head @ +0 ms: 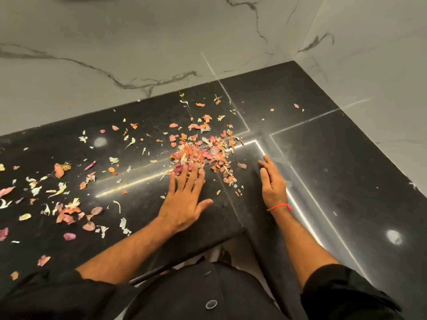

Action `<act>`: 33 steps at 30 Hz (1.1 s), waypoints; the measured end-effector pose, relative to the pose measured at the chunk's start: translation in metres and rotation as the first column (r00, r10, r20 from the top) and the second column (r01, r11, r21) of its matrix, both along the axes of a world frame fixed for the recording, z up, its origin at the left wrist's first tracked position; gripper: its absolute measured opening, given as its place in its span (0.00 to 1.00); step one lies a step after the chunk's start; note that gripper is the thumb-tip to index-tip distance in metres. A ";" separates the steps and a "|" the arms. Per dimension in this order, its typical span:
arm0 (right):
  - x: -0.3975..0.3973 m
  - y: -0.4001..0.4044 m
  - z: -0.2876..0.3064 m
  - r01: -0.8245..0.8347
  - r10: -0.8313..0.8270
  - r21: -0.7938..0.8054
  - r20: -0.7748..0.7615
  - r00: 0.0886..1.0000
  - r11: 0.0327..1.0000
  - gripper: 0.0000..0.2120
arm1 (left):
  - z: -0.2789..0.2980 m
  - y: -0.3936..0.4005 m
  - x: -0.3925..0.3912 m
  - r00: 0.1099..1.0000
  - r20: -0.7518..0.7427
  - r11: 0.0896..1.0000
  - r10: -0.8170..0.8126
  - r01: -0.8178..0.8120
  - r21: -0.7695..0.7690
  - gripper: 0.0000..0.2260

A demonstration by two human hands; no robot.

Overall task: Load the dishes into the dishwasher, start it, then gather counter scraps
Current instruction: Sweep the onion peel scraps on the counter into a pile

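A pile of pink, orange and white peel scraps (203, 151) lies heaped near the inner corner of the black stone counter (335, 158). My left hand (184, 199) lies flat on the counter with straight spread fingers, its fingertips touching the near edge of the pile. My right hand (272, 181) stands on its edge to the right of the pile, fingers straight, a little apart from the scraps. A red thread circles the right wrist. More loose scraps (67, 211) are scattered across the left part of the counter.
White marble walls (138, 42) close the counter at the back and right. The counter's front edge (208, 241) turns a corner just below my left wrist. A few stray scraps (297, 106) lie near the back right.
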State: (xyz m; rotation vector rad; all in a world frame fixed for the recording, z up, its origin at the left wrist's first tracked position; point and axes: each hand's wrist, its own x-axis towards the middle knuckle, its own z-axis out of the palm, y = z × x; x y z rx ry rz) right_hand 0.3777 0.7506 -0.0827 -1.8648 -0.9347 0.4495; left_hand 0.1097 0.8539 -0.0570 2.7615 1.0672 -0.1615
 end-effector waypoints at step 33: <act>-0.005 0.006 -0.003 0.042 -0.027 -0.147 0.103 0.994 0.988 0.21 | -0.017 0.012 -0.005 0.997 -0.075 0.999 -0.034 0.037 0.034 0.35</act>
